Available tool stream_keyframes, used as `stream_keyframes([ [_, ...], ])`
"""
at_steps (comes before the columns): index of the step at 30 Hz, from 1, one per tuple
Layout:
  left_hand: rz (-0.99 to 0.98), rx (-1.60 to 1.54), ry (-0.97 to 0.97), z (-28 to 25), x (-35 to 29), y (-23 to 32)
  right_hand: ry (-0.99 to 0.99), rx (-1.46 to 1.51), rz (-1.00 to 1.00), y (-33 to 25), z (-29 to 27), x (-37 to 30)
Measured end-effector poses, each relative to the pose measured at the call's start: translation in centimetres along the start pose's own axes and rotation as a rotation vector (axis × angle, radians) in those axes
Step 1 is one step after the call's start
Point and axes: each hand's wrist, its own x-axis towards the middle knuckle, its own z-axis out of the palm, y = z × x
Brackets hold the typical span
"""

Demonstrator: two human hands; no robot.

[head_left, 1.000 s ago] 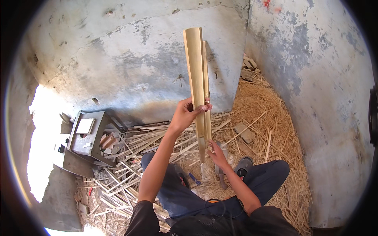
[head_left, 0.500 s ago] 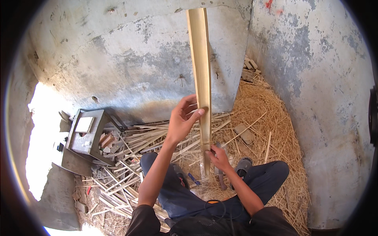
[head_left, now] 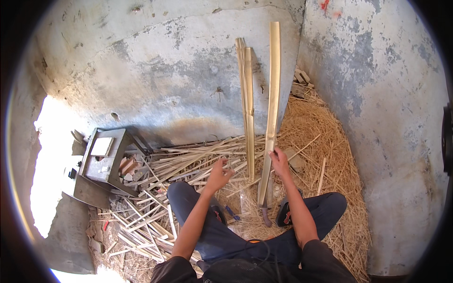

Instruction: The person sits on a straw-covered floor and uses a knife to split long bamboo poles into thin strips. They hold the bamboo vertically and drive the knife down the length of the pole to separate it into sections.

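My right hand (head_left: 279,161) grips a long split bamboo piece (head_left: 273,89) near its lower part. The piece stands nearly upright, leaning slightly right, its hollow pale side toward me. Off to the left, my left hand (head_left: 219,175) is in the air above the strips, fingers apart and nothing in them. Between the hands, more split bamboo lengths (head_left: 249,113) lean against the wall. A tool with a curved brown handle (head_left: 266,217) lies below the held piece, which partly hides its grey part. Near my left foot is a slim blue object (head_left: 232,213).
Thin bamboo strips (head_left: 146,226) cover the floor on the left. Fine shavings (head_left: 339,165) pile up at the right wall. A grey metal stand (head_left: 111,155) is at the left beside broken brick pieces (head_left: 128,166). Worn plaster walls (head_left: 155,70) enclose the corner.
The bamboo piece has swung right and lower in my right hand, uncovering the lengths leaning on the wall. My left hand has let go of it and dropped.
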Motion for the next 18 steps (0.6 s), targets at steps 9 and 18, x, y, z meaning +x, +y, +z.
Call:
stream_keyframes([
  [9, 0.075, 0.276, -0.102, 1.8, 0.0, -2.2, -0.01, -0.094, -0.032, 6.9, 1.1, 8.8],
  [18, 0.018, 0.362, -0.188, 2.2, 0.2, -2.9, -0.03, -0.05, -0.017, 5.9, 2.4, 12.0],
])
